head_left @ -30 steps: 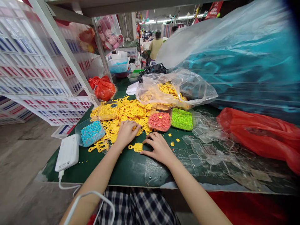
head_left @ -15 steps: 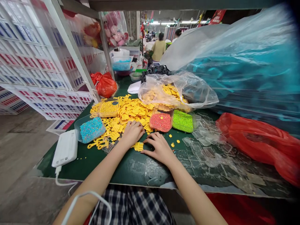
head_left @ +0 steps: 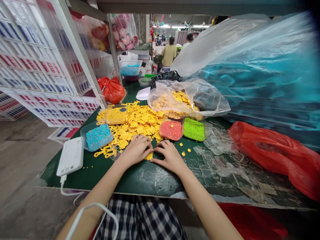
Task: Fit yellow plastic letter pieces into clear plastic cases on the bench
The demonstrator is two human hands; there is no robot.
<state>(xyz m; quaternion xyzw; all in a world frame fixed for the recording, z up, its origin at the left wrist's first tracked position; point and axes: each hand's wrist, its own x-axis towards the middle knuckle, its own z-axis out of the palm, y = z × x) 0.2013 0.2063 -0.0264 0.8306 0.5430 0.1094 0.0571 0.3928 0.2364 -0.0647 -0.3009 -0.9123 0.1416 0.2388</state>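
A flat yellow plastic piece with comb-like slots (head_left: pixel 149 155) lies on the green tabletop, partly covered by my hands. My right hand (head_left: pixel 169 156) has its thumb and fingertips at the piece's right edge. My left hand (head_left: pixel 138 150) is over the piece's left side, thumb and bent fingers drawn together; anything pinched there is too small to make out. Behind both hands spreads a heap of similar yellow pieces (head_left: pixel 142 116). Around it are tubs of red beads (head_left: pixel 171 130), green beads (head_left: pixel 194 129), blue beads (head_left: pixel 98 136) and yellow beads (head_left: pixel 117 115).
Small yellow discs (head_left: pixel 183 154) and clear plastic squares (head_left: pixel 208 156) lie to the right, beside a red plastic bag (head_left: pixel 272 150). A white power bank (head_left: pixel 70 156) with a cable sits at left. A clear bag (head_left: pixel 190 100) and a big blue-filled bag (head_left: pixel 262 76) stand behind.
My left hand has come back toward me from the heap's edge, down onto the yellow piece, covering more of it. My right hand has stayed nearly in place.
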